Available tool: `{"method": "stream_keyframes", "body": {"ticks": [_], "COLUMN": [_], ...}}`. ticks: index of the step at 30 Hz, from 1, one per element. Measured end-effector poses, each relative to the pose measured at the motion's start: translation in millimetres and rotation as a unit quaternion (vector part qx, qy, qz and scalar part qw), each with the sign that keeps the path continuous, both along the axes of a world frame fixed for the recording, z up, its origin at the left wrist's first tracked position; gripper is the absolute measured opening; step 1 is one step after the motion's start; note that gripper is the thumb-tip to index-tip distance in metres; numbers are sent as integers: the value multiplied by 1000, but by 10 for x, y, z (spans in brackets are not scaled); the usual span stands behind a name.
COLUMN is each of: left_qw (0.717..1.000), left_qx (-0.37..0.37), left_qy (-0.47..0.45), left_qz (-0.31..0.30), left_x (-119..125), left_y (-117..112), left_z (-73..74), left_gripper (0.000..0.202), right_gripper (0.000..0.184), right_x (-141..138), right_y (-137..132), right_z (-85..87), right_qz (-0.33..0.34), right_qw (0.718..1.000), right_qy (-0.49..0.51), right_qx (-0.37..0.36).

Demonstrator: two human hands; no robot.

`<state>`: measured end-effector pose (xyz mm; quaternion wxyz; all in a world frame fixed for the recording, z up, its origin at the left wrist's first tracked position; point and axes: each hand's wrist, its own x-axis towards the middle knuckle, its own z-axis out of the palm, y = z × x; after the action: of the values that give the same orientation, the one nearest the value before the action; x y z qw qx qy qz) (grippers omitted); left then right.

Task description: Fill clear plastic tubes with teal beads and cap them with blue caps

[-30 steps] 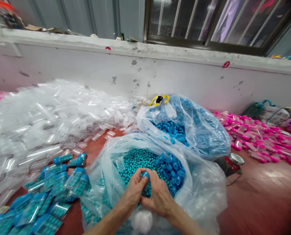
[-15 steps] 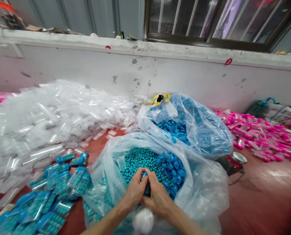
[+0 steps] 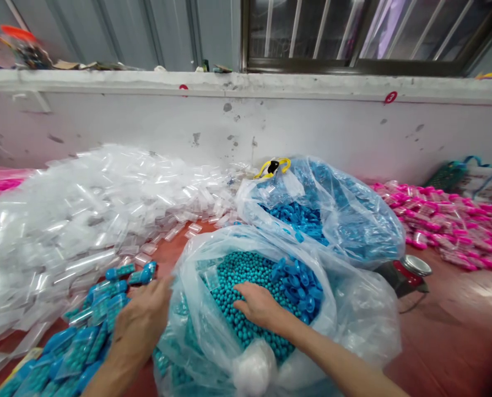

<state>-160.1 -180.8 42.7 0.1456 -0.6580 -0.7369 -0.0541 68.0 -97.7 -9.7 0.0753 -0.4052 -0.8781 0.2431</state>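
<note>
the right hand (image 3: 258, 306) is over the teal beads (image 3: 241, 267) inside the translucent bag (image 3: 365, 314), its thumb and forefinger parted; blue caps (image 3: 301, 289) lie to the right of the beads in that same bag. well apart from it, the left hand (image 3: 144, 314) is above the filled packets (image 3: 78, 350) just beside the bag (blurred, so i cannot tell whether it grips anything). clear sleeves (image 3: 105, 204) are heaped beyond the packets.
</note>
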Motion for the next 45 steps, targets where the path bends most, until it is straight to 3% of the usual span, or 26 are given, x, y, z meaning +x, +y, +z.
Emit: {"method": "stream_keyframes", "body": {"ticks": [3, 6, 9, 12, 15, 20, 24, 26, 29, 31, 33, 36, 39, 42, 45], "left_qw": [992, 990, 981, 968, 968, 965, 953, 944, 926, 912, 898, 873, 829, 753, 664], "left_qx": [-43, -46, -135, -193, -199, -206, -231, -254, -296, -319, -329, -326, -318, -329, -341], "left_qy": [13, -3, -60, -115, -125, -140, -169, -181, -202, -228, -267, -348, -453, -568, -665], "left_qz": [-120, -136, -124, -113, -87, -80, -104, -110, -117, -120, -119, -107, -82, -48, -15], "left_x": [266, 397, 436, 515, 686, 997, 1046, 999, 950, 995, 1112, 1350, 1537, 1581, 1502], "left_y": [244, 508, 744, 923, 1000, 986, 953, 916, 857, 846, 871, 938, 971, 932, 861], "left_z": [-214, -461, -600, -639, -673, -749, -728, -695, -662, -675, -722, -833, -932, -973, -959], "left_gripper": [39, 40, 38, 36, 33, 41, 44, 35, 20, 13, 10, 11, 14, 10, 11], "right_gripper": [26, 24, 22, 19, 19, 27, 22, 23, 33, 39, 45, 56, 52, 41, 34], "right_x": [-202, -72, 314, 687, 842, 661, 545, 569, 633, 635, 590, 504, 508, 599, 663], "right_y": [76, 67, -53, -260, -445, -408, -230, -182, -129, -80, -25, 32, 44, 20, -24], "right_z": [50, 90, 120, 104, -9, -270, -310, -272, -196, -161, -153, -202, -299, -341, -212], "right_qz": [1, 5, 3, 31, 87, 105, 97, 72, -63, -149, -173, -173, -156, -130, -106], "right_qw": [998, 997, 998, 994, 987, 982, 981, 985, 986, 973, 967, 969, 977, 986, 988], "right_qy": [-47, -53, -56, -108, -130, -157, -166, -155, -154, -171, -178, -170, -139, -97, -100], "right_qx": [47, 54, 25, -11, -33, 7, 28, 14, -20, -40, -51, -50, -45, -50, -52]}}
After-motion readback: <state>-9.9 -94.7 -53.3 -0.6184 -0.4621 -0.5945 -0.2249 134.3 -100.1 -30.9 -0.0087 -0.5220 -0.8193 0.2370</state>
